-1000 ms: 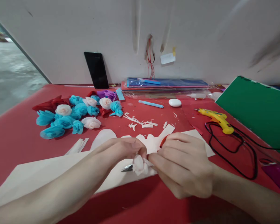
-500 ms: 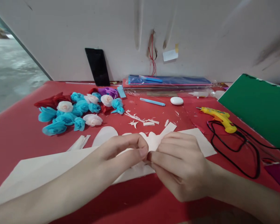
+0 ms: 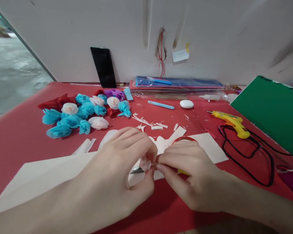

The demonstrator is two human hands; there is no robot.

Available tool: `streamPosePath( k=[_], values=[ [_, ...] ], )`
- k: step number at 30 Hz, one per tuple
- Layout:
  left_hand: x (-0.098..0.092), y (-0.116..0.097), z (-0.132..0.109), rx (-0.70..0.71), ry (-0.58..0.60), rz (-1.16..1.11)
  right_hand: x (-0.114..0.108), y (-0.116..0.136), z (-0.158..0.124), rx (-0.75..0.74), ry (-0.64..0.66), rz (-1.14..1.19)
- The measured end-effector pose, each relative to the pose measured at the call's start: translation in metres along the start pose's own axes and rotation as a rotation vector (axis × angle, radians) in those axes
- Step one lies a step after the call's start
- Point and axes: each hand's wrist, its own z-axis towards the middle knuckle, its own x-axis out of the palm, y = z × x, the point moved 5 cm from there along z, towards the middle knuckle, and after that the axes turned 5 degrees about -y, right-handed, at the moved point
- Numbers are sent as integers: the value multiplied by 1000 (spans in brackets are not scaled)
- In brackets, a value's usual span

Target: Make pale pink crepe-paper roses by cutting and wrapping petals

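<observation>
Between my two hands is a small pale pink paper flower [image 3: 145,164]. My left hand [image 3: 122,162] curls over it, thumb and fingers closed on its body. Close beside, my right hand [image 3: 192,175] pinches the thin twisted end of the same flower between thumb and fingertips. Scissors [image 3: 136,170] lie on the white paper under my hands; the blade tip shows at the left, and a red and yellow handle is partly hidden by my right hand. Long white paper sheets [image 3: 56,172] spread beneath both arms, with cut rounded shapes partly covered.
Blue, white, red and purple paper flowers [image 3: 80,112] are heaped at the left. A yellow glue gun [image 3: 230,123] with a black cord lies right, before a green board [image 3: 271,113]. Paper scraps [image 3: 141,121], a blue pen [image 3: 161,105] and a phone [image 3: 104,67] are farther back.
My left hand has turned so its back faces up, and the pink flower now shows between my fingers. The scissors have come into sight beneath my hands.
</observation>
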Motion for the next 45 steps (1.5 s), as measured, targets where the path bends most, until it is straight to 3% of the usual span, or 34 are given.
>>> streamPosePath(
  k=[6, 13, 17, 24, 29, 32, 35, 42, 45],
  values=[
    [4, 4, -2, 4, -30, 22, 0, 0, 1, -25, 7, -59],
    [4, 12, -5, -66, -39, -37, 1, 9, 1, -218, -117, -268],
    [3, 15, -3, -157, -33, -38, 3, 13, 0, -337, -108, -414],
    [5, 16, 1, -180, 1, -85, 9, 20, -3, -378, -85, -532],
    [-2, 20, 3, -284, 58, -122, 6, 6, 2, -245, -84, -282],
    [-17, 23, 4, -354, -33, -173, 0, -4, 6, -143, -49, -108],
    [-25, 27, 4, -403, -102, -235, -3, -7, 9, -122, -53, -91],
    [-17, 30, 1, -366, 28, -259, -6, -4, 12, -162, -38, -11],
    [-20, 29, 0, -422, 46, -278, -7, -6, 14, -142, 6, 25]
  ],
)
